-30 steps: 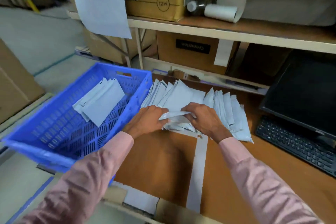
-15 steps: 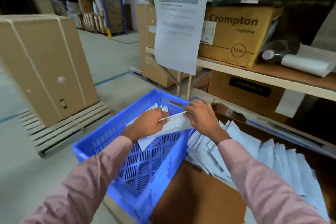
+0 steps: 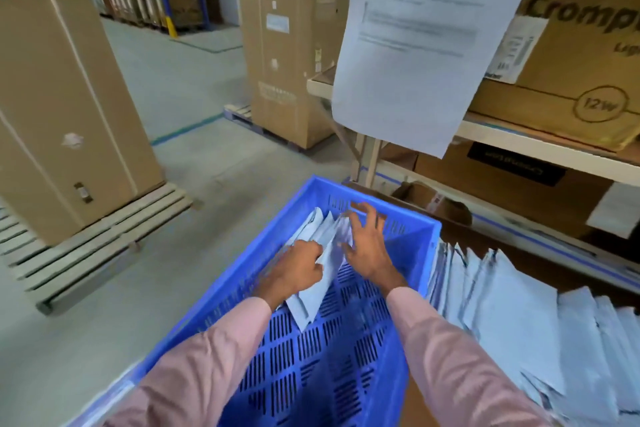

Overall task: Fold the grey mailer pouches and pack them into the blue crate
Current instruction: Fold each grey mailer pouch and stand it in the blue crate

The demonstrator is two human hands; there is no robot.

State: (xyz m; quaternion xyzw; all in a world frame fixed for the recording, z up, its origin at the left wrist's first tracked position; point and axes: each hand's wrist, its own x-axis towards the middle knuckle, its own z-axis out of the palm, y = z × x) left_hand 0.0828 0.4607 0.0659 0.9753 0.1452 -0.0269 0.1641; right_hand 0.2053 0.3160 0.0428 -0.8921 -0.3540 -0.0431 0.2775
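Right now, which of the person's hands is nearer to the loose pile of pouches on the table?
Right. The right hand hovers open inside the crate, closer to the pile; the left hand holds a pouch farther away.

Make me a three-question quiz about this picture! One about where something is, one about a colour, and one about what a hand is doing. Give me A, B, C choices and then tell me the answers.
1. Where is the loose pile of grey pouches?
A. On the wooden pallet
B. On the table right of the crate
C. On the top shelf

2. What colour is the crate?
A. Blue
B. Red
C. Green

3. What is the right hand doing?
A. Gripping the crate rim
B. Making a fist
C. Spreading its fingers over the pouches in the crate

Answers:
1. B, the pile fans out on the table beside the crate's right wall.
2. A, its slotted plastic walls and floor are bright blue.
3. C, its fingers are splayed open above the folded pouches, while the left hand holds them.
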